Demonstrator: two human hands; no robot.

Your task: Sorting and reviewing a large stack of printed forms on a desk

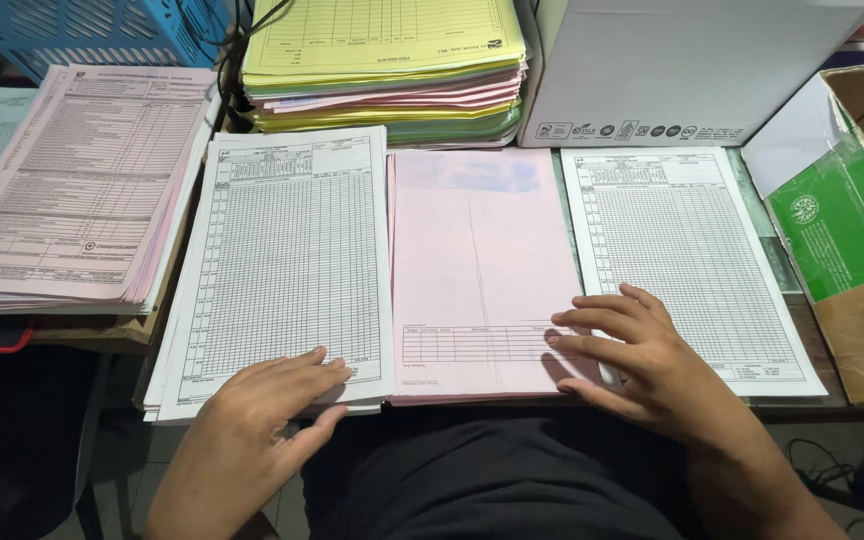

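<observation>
Pink sheet stack (472,270) lies centre between two white gridded stacks; my right hand (642,360) rests open-fingered on its near right corner, left hand (272,395) flat on the left white stack (282,260)

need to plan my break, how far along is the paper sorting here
Already laid out: three stacks side by side, a white grid stack, a pink stack and white grid sheets. In hand: the left hand rests on the left white stack, the right hand on the pink stack's edge. Apparently left: a pink form pile and a mixed coloured pile.
</observation>
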